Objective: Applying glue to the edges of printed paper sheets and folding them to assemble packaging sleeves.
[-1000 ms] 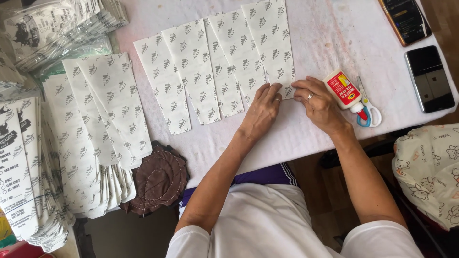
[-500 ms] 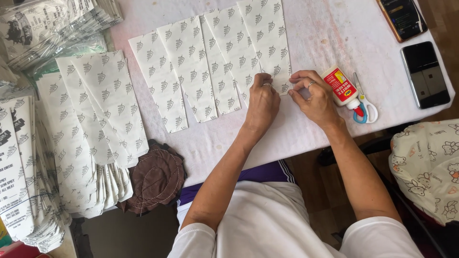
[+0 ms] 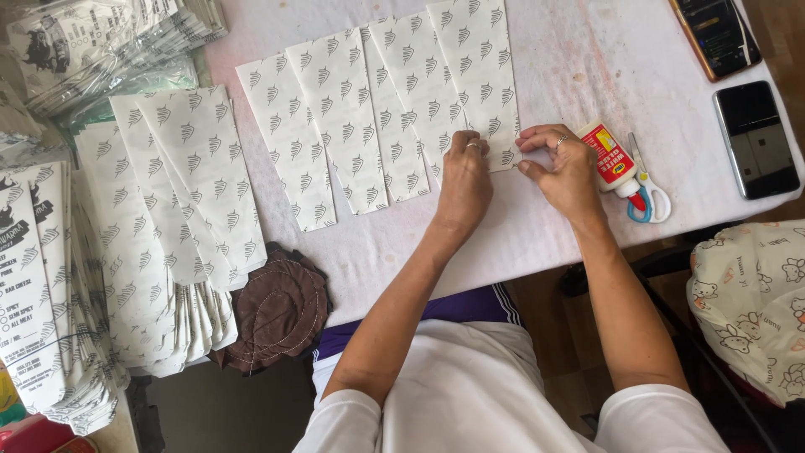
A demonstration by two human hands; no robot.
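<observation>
A row of several white paper bags (image 3: 381, 109) printed with a grey leaf pattern lies overlapping on the white table (image 3: 587, 75). My left hand (image 3: 464, 180) presses flat on the lower end of the rightmost bag (image 3: 478, 75). Beside it, my right hand (image 3: 563, 172) pinches that bag's bottom right corner between thumb and fingers. Both hands wear a ring. A small glue bottle (image 3: 610, 159) with a red label lies just right of my right hand.
Blue-handled scissors (image 3: 650, 197) lie by the glue. Two phones (image 3: 755, 138) (image 3: 717, 33) sit at the far right. Stacks of the same bags (image 3: 159, 218) and printed bags (image 3: 33, 268) fill the left. A brown cloth (image 3: 277, 306) hangs at the table's edge.
Both hands have slid up from the table's front edge to the bottom of the rightmost bag, and my right fingers have closed on its corner.
</observation>
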